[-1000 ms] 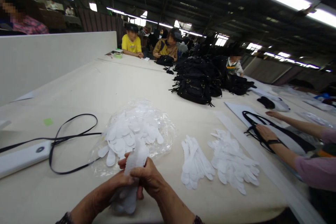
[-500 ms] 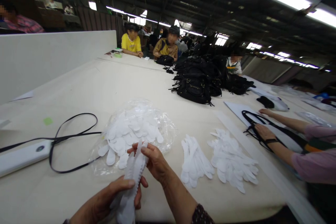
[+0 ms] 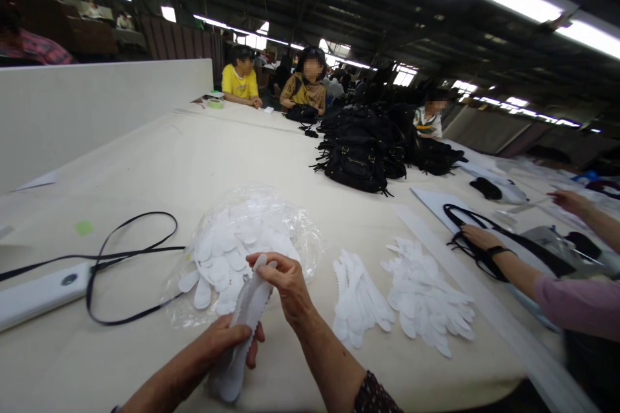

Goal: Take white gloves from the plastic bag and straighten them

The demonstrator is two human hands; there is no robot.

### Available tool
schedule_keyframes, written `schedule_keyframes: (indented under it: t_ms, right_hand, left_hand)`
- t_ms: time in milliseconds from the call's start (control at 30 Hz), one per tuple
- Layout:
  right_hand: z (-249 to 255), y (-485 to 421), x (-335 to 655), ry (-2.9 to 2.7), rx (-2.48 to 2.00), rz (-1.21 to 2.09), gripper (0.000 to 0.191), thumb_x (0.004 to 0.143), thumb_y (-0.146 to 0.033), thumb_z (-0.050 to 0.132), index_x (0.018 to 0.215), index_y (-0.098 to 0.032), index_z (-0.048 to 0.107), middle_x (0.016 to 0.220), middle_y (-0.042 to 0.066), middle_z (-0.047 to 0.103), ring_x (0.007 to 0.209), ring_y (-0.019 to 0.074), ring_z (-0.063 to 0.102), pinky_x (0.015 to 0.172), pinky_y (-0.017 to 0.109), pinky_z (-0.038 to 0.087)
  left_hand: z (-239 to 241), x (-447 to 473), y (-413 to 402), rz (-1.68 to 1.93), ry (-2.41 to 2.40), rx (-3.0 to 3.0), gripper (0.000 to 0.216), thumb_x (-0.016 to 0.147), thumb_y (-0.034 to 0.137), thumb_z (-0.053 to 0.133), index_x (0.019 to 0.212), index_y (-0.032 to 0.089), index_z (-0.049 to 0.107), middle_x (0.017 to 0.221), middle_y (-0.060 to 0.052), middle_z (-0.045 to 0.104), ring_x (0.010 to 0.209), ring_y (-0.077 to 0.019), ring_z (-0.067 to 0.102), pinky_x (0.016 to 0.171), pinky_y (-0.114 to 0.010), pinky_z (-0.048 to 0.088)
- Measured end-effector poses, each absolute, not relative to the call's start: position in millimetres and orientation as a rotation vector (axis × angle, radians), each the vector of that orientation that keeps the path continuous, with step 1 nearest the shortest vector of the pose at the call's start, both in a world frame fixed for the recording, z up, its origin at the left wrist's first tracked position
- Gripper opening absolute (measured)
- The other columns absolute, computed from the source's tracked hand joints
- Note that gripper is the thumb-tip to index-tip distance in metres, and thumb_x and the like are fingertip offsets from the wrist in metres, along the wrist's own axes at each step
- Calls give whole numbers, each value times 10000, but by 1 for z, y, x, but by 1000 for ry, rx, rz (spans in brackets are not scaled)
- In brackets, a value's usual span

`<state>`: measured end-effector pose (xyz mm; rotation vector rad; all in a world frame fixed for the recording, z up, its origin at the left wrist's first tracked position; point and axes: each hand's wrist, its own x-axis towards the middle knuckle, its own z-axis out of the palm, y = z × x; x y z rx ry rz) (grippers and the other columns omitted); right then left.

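Between my two hands is a stack of white, rounded-end strips (image 3: 255,310) with scalloped edges. My left hand (image 3: 232,339) is wrapped round its lower part, thumb on top. With thumb and fingers, my right hand (image 3: 283,277) pinches the upper end. Just beyond lies a clear plastic bag (image 3: 307,232) with many similar white pieces (image 3: 237,232) in it. To the right on the table, a fanned pile of white strips (image 3: 358,300) lies beside a second, looser pile (image 3: 429,297).
A white device (image 3: 43,293) and a looped black strap (image 3: 130,321) lie at left. Black bags (image 3: 358,168) are heaped farther back. At right, a co-worker's hand (image 3: 479,237) rests by black straps on a pale sheet. People sit across the table (image 3: 145,161).
My right hand has shifted slightly along the strips' top end, and the stack looks more closed together. The co-worker's far hand has moved away to the right from the black straps.
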<state>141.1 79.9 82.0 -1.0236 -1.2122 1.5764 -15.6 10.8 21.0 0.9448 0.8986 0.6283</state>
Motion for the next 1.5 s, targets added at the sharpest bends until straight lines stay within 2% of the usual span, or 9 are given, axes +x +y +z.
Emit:
schedule_keyframes:
  t_ms: [467, 600, 700, 867, 1067, 1133, 1233, 1367, 1500]
  right_hand:
    - [81, 93, 145, -1027, -954, 1384, 175, 731, -305, 743, 869, -198, 760, 1049, 56, 750, 1033, 219, 635, 990, 365, 436]
    - [100, 104, 156, -647, -813, 1314, 139, 739, -313, 753, 784, -207, 675, 854, 16, 749, 798, 141, 660, 730, 260, 538]
    - [110, 104, 165, -635, -831, 1439, 209, 709, -324, 790, 770, -199, 633, 744, -3, 718, 622, 92, 605, 487, 157, 446]
    - [89, 89, 159, -971, -985, 1872, 280, 672, -365, 793, 771, -148, 646, 691, 20, 689, 541, 85, 577, 425, 154, 417]
    - [61, 79, 140, -1318, -1169, 1596, 139, 736, -293, 690, 780, -161, 679, 664, -20, 633, 610, 101, 581, 519, 190, 466]
    - [60, 77, 137, -1485, -1201, 1444, 102, 764, -272, 666, 749, -174, 687, 661, -28, 623, 628, 101, 567, 558, 204, 464]
    - [57, 72, 138, -1588, -1233, 1260, 88, 757, -268, 704, 816, -203, 716, 763, -21, 670, 713, 115, 592, 648, 230, 472]
    - [40, 63, 141, -1347, -1221, 1331, 488, 710, -332, 776, 1168, -228, 643, 1073, 46, 698, 905, 177, 649, 790, 302, 519]
    - [21, 49, 145, -1207, -1146, 1622, 559, 681, -390, 797, 1174, -191, 624, 1133, 101, 694, 978, 242, 665, 849, 378, 530]
  left_hand:
    - [4, -17, 9, 602, 861, 900, 388, 620, 457, 748, 867, 163, 692, 568, -28, 678, 558, -183, 589, 572, -294, 406]
    - [4, -18, 4, 629, 926, 832, 366, 694, 471, 712, 880, 160, 667, 566, -20, 657, 535, -153, 551, 522, -254, 373]
    - [11, -21, 2, 713, 923, 710, 292, 781, 432, 662, 902, 166, 669, 598, -12, 650, 573, -149, 571, 528, -238, 397]
    - [14, -25, 5, 774, 865, 447, 382, 860, 488, 602, 894, 123, 709, 712, -83, 722, 633, -176, 640, 624, -281, 498]
    - [8, -25, 7, 765, 632, 374, 531, 886, 548, 533, 1037, 67, 702, 1006, -197, 754, 886, -260, 701, 832, -361, 532]
    - [6, -23, 6, 788, 597, 414, 438, 852, 464, 616, 1091, 101, 678, 981, -164, 757, 870, -242, 691, 840, -360, 523]
    - [5, -20, 7, 819, 705, 524, 281, 782, 329, 707, 1011, 168, 676, 771, -72, 737, 711, -191, 659, 668, -289, 501]
    - [1, -17, 11, 817, 825, 627, 197, 757, 312, 707, 909, 189, 681, 671, -40, 705, 654, -186, 629, 570, -263, 436]
    - [-5, -15, 15, 813, 855, 855, 218, 733, 350, 713, 780, 138, 730, 692, -79, 730, 660, -185, 590, 604, -282, 411]
